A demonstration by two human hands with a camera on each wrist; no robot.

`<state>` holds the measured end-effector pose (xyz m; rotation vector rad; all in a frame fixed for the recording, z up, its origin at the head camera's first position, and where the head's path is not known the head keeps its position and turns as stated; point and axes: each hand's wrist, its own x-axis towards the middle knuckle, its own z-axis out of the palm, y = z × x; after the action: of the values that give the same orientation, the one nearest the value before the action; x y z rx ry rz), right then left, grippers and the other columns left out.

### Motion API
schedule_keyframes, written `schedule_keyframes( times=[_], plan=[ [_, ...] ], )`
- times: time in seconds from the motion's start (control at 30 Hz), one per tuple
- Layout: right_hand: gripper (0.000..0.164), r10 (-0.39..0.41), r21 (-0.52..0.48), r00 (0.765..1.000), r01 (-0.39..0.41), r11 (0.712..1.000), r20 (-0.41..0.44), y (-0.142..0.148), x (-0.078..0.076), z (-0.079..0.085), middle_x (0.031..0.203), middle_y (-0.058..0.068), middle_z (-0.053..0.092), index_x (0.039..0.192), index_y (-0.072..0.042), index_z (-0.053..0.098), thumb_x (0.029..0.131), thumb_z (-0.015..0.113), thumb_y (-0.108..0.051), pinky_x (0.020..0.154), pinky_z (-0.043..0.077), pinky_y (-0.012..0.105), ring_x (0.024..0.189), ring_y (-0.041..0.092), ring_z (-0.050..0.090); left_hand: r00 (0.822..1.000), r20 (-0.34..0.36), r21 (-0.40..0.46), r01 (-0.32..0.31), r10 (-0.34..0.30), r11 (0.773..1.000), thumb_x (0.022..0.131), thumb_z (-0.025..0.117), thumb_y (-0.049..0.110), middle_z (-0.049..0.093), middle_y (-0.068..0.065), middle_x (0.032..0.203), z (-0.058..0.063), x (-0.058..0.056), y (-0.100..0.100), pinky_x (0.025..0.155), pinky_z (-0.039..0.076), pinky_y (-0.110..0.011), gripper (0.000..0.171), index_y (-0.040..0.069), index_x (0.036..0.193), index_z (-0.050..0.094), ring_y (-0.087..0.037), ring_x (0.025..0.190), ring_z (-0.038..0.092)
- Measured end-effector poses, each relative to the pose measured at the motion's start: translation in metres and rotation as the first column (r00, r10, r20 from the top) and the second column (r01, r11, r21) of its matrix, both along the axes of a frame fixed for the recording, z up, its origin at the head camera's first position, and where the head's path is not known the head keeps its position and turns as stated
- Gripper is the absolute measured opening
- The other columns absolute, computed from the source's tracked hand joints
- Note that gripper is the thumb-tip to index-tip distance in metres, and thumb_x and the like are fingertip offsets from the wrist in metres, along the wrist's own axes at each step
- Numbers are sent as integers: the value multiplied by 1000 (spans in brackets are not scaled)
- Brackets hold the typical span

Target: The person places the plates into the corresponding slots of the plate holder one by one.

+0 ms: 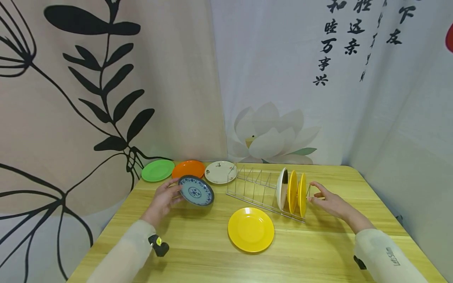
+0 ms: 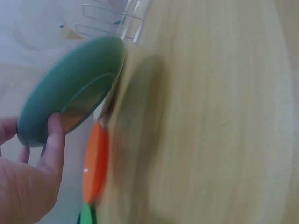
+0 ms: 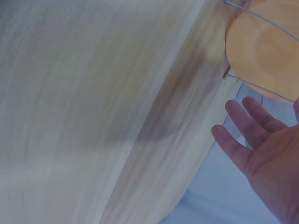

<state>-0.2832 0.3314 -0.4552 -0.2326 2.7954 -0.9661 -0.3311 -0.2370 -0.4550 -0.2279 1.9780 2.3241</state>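
In the head view my left hand pinches the near-left rim of a blue-and-white patterned plate, which hangs tilted above the table. The left wrist view shows the plate's greenish underside between fingers and thumb. My right hand is at the right end of the wire dish rack, its fingers extended; whether a fingertip touches the wire I cannot tell. Standing in the rack's right part are a white plate and two yellow plates. From the right wrist view, the right hand has spread fingers and holds nothing.
Flat on the table lies another yellow plate, in front of the rack. Along the back edge are a green plate, an orange plate and a white patterned plate. Printed curtains hang behind.
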Motion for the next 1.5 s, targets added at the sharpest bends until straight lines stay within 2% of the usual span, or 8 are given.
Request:
schedule_keyframes(
  times=[0.2, 0.37, 0.57, 0.73, 1.0, 1.23, 1.37, 1.5],
  plan=[
    [78, -1, 9, 1000, 1, 1000, -5, 0, -1, -1, 140, 34, 46, 156, -16, 15, 98, 50, -56, 88, 48, 63, 113, 48, 57, 999, -36, -9, -38, 38, 999, 100, 59, 10, 61, -9, 116, 17, -3, 0, 85, 57, -33, 55, 6, 150, 37, -16, 94, 65],
    [78, 2, 10, 1000, -2, 1000, -6, 1, -2, -1, 141, 34, 44, 157, -16, 15, 98, 49, -56, 88, 47, 63, 114, 49, 56, 996, -76, 13, -45, 45, 999, 100, 60, 10, 58, -10, 118, 31, -8, 6, 83, 58, -31, 57, 7, 151, 37, -17, 93, 65],
    [78, -2, 16, 1000, 2, 1000, -12, 2, -4, -1, 141, 34, 45, 156, -18, 17, 98, 48, -59, 88, 47, 64, 113, 49, 56, 994, -97, 27, -55, 58, 998, 98, 63, 10, 59, -12, 119, 46, -15, 18, 87, 57, -35, 51, 8, 145, 44, -16, 92, 66],
    [78, -3, 9, 1000, 3, 1000, -8, 1, -4, -1, 141, 34, 45, 156, -18, 16, 98, 49, -58, 89, 47, 63, 115, 49, 55, 992, -115, 34, -53, 57, 998, 98, 62, 9, 57, -13, 122, 57, -21, 32, 81, 58, -31, 49, 9, 144, 47, -16, 94, 65],
    [78, 1, 6, 1000, -1, 1000, 0, 0, -5, -1, 140, 34, 45, 156, -16, 15, 99, 50, -55, 88, 48, 63, 115, 49, 56, 992, -120, 65, -20, 27, 998, 98, 61, 8, 60, -9, 112, 66, -26, 58, 87, 57, -39, 50, 9, 145, 45, -19, 93, 65],
    [78, 5, 3, 1000, -5, 1000, -4, 0, -3, -1, 140, 35, 45, 157, -16, 15, 99, 50, -55, 88, 48, 63, 116, 49, 55, 991, -134, 59, 4, 4, 998, 98, 60, 8, 57, -13, 119, 72, -30, 83, 94, 53, -44, 48, 8, 144, 46, -20, 94, 63],
    [78, 8, 6, 1000, -8, 1000, -4, 1, -3, -2, 140, 35, 45, 157, -15, 14, 99, 50, -53, 87, 48, 63, 114, 49, 56, 988, -154, 81, 19, -7, 997, 97, 62, 5, 61, -14, 114, 76, -32, 98, 98, 50, -49, 46, 7, 141, 48, -19, 88, 64],
    [76, 10, 11, 1000, -10, 1000, -3, 1, -3, -2, 140, 35, 44, 156, -16, 15, 100, 50, -52, 87, 48, 63, 112, 50, 57, 987, -160, 82, 28, -15, 996, 96, 63, 5, 61, -11, 108, 80, -33, 115, 95, 53, -47, 45, 6, 140, 50, -18, 84, 64]
  ],
)
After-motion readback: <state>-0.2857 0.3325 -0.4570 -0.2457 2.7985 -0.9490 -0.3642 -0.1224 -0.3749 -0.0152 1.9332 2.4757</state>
